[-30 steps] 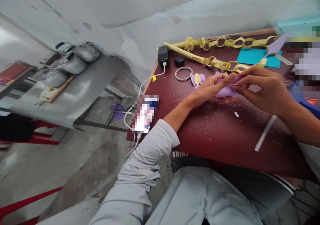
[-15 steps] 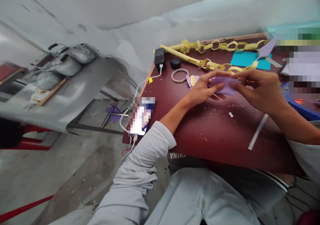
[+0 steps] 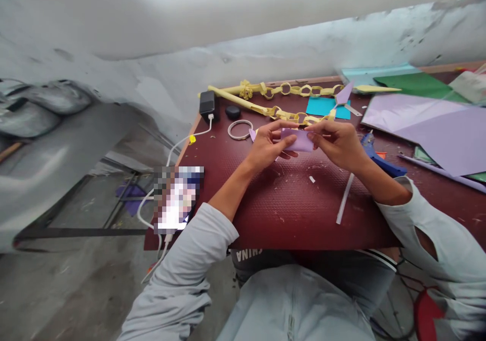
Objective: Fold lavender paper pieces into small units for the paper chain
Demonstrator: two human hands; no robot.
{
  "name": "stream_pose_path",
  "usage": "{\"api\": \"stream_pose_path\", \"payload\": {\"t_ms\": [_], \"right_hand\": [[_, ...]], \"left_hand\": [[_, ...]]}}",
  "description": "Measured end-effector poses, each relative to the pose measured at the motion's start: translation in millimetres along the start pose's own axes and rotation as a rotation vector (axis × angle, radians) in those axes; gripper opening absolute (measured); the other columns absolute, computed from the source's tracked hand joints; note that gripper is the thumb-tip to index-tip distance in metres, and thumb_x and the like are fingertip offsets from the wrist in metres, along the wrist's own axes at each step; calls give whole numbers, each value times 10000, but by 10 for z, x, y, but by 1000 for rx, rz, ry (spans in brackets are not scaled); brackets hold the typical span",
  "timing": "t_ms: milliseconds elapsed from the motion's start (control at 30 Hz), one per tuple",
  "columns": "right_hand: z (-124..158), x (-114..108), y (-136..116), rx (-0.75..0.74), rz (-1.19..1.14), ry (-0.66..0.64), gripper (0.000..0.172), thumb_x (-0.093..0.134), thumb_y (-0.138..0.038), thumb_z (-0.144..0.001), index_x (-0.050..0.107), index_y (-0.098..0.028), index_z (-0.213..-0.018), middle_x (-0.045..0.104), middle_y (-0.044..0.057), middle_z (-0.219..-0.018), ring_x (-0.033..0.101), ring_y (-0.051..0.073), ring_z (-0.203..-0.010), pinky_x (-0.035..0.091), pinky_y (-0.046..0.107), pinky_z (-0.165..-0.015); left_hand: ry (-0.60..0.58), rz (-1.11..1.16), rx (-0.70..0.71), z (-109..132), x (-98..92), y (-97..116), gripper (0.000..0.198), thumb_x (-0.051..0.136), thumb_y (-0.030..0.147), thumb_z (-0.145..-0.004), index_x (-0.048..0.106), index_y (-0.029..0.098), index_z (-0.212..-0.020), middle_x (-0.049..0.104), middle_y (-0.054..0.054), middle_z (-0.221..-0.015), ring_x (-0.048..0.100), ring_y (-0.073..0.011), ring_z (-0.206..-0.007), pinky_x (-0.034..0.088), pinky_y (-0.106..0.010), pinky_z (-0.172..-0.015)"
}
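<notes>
A small piece of purple paper (image 3: 299,141) is held up between my two hands over the dark red table (image 3: 266,214). My left hand (image 3: 270,143) pinches its left end, thumb in front and fingers behind. At the right end, my right hand (image 3: 336,141) grips the paper between thumb and fingertips. Just behind the hands lie yellow paper chains (image 3: 288,114) made of linked loops. A roll of tape (image 3: 240,130) rests left of my left hand, with small paper pieces partly hidden by that hand.
A phone (image 3: 178,199) on a white cable and a black power bank (image 3: 207,104) lie on the left. A blue glue gun (image 3: 383,163), a glue stick (image 3: 345,199), purple sheets (image 3: 448,128), a turquoise sheet (image 3: 322,107) and a green sheet (image 3: 421,85) are on the right.
The view has swung to the right, bringing the purple sheets and glue gun into sight. Both hands still hold the purple paper, with little change in their grip.
</notes>
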State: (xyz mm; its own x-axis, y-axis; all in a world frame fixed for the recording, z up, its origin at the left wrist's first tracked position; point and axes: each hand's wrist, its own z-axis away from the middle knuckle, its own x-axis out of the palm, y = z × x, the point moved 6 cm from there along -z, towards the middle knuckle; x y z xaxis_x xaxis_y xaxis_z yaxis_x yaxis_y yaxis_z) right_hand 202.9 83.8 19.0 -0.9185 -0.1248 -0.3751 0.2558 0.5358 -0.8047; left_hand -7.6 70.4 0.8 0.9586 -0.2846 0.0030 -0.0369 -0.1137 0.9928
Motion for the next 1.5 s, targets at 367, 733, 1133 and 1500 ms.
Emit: {"api": "stream_pose_path", "payload": {"t_ms": [367,733,1133,1500], "right_hand": [[-6,-9,4,-3,-37,7,235,864,-515,-990,878,-301,-1085,801,59,-1025,733,230,-787,675,452,-731],[-16,-41,83,-5,17,19,200,812,-484,-1026,879,-330,-1135,821,64,-1118,764,284,-975,678,467,-812],[-18,-24,82,16,-4,1,228,836,-532,-1014,883,-320,-1083,825,59,-1085,750,284,-972,644,474,-813],[-50,-29,100,26,-100,-14,526,964,-555,-904,810,-245,-1300,758,42,-992,668,192,-815,562,343,-704]], "left_hand": [[23,8,69,9,-4,40,674,981,571,-871,762,229,-1409,859,-65,-1061,866,-206,-762,688,-254,-605],[11,-47,87,13,-20,46,490,938,537,-922,836,207,-1269,852,-68,-942,860,-204,-739,690,-261,-612],[26,-88,73,17,-25,-2,497,936,599,-914,854,259,-1266,859,-65,-967,862,-203,-768,714,-285,-631],[-7,-53,156,-42,-43,-74,576,1016,499,-842,853,185,-1296,793,-30,-883,851,-201,-775,728,-280,-641]]}}
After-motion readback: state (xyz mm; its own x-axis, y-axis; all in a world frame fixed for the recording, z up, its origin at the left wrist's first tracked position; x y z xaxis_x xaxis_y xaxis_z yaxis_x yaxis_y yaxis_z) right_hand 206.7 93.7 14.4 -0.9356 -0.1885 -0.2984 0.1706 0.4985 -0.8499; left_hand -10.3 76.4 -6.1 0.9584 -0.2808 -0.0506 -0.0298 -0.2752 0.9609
